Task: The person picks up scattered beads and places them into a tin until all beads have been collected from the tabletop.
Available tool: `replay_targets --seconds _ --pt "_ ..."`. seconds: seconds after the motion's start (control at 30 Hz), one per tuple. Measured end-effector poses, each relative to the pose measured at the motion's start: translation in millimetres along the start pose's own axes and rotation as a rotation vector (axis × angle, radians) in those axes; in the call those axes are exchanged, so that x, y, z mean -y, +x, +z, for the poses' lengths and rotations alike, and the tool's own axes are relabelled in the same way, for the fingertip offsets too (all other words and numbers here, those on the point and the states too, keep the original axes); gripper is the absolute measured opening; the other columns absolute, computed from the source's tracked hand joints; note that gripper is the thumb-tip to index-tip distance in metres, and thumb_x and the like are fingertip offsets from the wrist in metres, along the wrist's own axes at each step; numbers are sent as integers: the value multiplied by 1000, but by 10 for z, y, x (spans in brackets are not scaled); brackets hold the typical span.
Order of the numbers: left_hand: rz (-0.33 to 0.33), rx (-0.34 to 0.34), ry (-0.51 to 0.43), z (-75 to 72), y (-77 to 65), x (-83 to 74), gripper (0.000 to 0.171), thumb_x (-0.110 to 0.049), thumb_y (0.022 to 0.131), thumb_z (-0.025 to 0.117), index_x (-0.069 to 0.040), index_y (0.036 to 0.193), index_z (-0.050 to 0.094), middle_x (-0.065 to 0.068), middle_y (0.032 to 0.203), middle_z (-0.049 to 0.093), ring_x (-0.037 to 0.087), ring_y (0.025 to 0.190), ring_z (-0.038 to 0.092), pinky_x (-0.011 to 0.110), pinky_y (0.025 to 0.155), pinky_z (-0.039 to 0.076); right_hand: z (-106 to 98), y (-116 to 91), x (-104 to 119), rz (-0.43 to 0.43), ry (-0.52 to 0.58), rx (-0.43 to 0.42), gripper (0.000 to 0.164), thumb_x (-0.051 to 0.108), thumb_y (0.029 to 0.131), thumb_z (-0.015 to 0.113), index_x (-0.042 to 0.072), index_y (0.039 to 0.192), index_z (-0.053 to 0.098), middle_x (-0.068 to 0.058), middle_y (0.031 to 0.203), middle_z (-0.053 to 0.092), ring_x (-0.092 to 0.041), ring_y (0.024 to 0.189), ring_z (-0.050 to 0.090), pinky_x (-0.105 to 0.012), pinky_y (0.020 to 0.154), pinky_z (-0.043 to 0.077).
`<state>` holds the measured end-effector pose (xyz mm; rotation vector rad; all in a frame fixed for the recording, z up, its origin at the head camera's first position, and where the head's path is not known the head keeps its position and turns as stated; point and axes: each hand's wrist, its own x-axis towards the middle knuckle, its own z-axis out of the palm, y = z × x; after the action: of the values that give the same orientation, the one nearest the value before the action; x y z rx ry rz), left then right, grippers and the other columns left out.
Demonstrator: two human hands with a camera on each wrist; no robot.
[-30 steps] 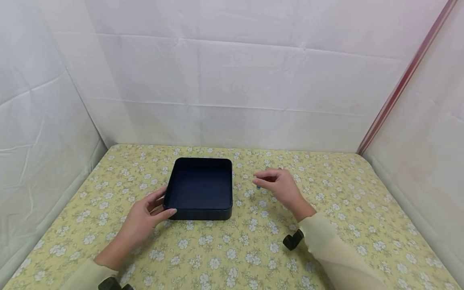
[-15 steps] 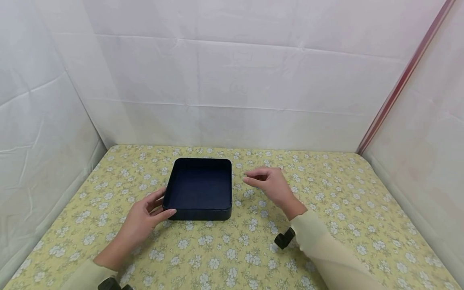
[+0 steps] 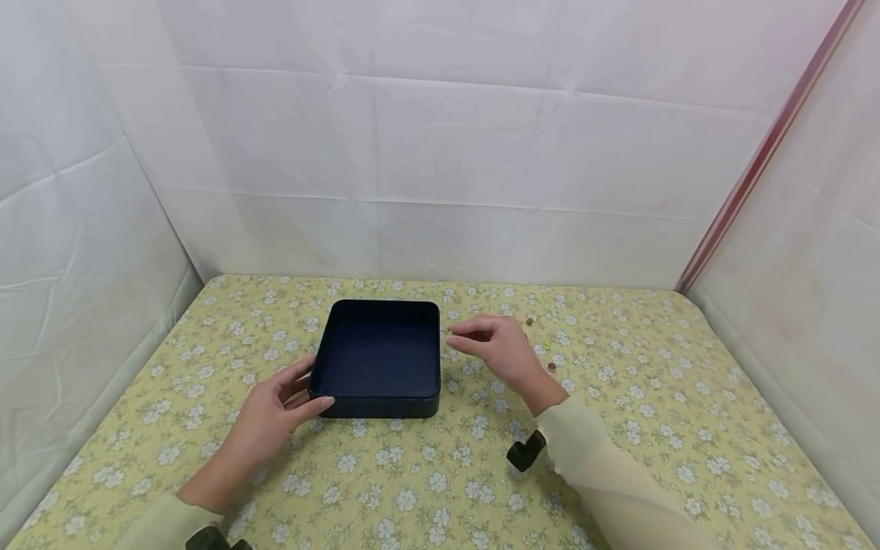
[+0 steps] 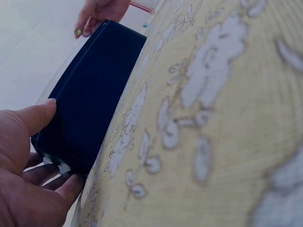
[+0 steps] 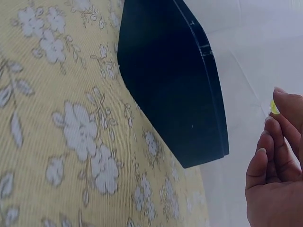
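Note:
My left hand [image 3: 266,416] grips the near left corner of a dark blue, open, square box [image 3: 381,407], thumb against the front wall and fingers along the left side. In the left wrist view, the box [image 4: 90,94] stands on the cloth beside that thumb. My right hand [image 3: 498,351] hovers just right of the box's right wall. Between thumb and fingertips it pinches a small yellow marble [image 5: 274,107], partly hidden by the fingers. Behind this hand lie a yellow-green marble [image 3: 547,345] and brown ones, one farther back [image 3: 529,321] and one nearer [image 3: 552,367].
A yellow flowered cloth [image 3: 440,481] covers the table. White sheets [image 3: 440,153] hang behind it and at both sides, with a red strip [image 3: 763,160] at the right corner. A tiny teal thing [image 4: 146,25] shows beyond the box in the left wrist view.
My right hand has moved left toward the box, uncovering several small marbles on the cloth behind it. The left hand and the box have stayed in place.

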<state>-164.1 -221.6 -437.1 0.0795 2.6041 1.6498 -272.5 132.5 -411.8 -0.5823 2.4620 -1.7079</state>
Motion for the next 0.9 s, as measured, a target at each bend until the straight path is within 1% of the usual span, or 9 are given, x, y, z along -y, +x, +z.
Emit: replay_targets --seconds 0.23,0.53,0.67,0.73,0.9 --pt "-1 1 -2 -3 -5 -7 86 -44 94 74 -16 163 32 16 167 32 39 147 43 33 105 55 88 53 61 8 23 9 37 35 91 80 12 120 78 0 117 74 -19 104 70 -55 96 58" --pt "3 4 -18 -2 1 4 86 -42 94 75 -15 162 32 16 167 32 39 147 43 31 102 57 186 105 141 -15 8 24 37 35 92 79 12 121 78 0 117 73 -17 103 70 -46 92 60" --pt "3 4 -23 1 5 9 86 -42 93 75 -15 163 31 16 167 31 39 147 42 30 102 57 230 121 160 -17 29 27 34 34 92 79 14 119 78 0 118 73 -16 103 70 -50 94 59" --pt "2 4 -24 2 5 10 86 -42 93 75 -15 163 31 16 167 31 39 147 42 30 102 57 253 128 173 -16 43 31 32 33 92 79 16 119 79 -1 119 73 -17 102 70 -55 95 58" --pt "-3 1 -17 1 1 1 86 -42 94 75 -15 163 31 16 167 31 39 147 42 31 103 56 310 158 205 -21 58 44 27 33 92 79 21 115 80 -1 117 73 -20 101 69 -58 95 57"
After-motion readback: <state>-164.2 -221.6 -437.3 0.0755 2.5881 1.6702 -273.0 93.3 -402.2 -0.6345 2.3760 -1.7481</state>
